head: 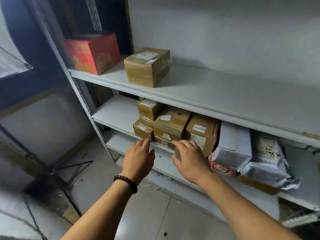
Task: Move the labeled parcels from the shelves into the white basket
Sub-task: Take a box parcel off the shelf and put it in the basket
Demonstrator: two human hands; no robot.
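Both arms stretched forward, palms down. Left hand (140,155) and right hand (189,157) empty, fingers loosely spread, at brown parcels (170,126) on middle shelf (116,110). Basket out of view.

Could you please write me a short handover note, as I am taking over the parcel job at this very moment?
Left hand: open, empty, reaching toward the small brown boxes on the middle shelf.
Right hand: open, empty, fingers spread just in front of the same stack; contact is unclear.
Parcels: one taped brown box and a red carton on the upper shelf; grey mailer bags right of the brown stack.
Done: nothing can be confirmed; the white basket is out of view.
Left: lift the parcels off the shelves and carry them to the basket.
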